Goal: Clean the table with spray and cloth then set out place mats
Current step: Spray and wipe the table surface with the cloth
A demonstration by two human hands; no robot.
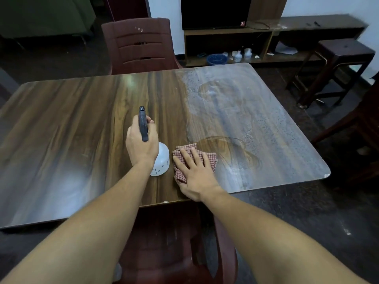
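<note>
A white spray bottle with a dark trigger head stands near the front edge of the wooden table. My left hand grips its neck and trigger, nozzle pointing away from me. Just to its right lies a red checked cloth, folded flat on the tabletop. My right hand presses on it with straight, spread fingers. The right part of the table is covered with pale spray droplets and curved wipe marks. No place mats are in view.
A dark red plastic chair stands at the table's far side, another below me at the near edge. A wooden stool stands at the right. Behind is a low shelf unit with a screen and small items.
</note>
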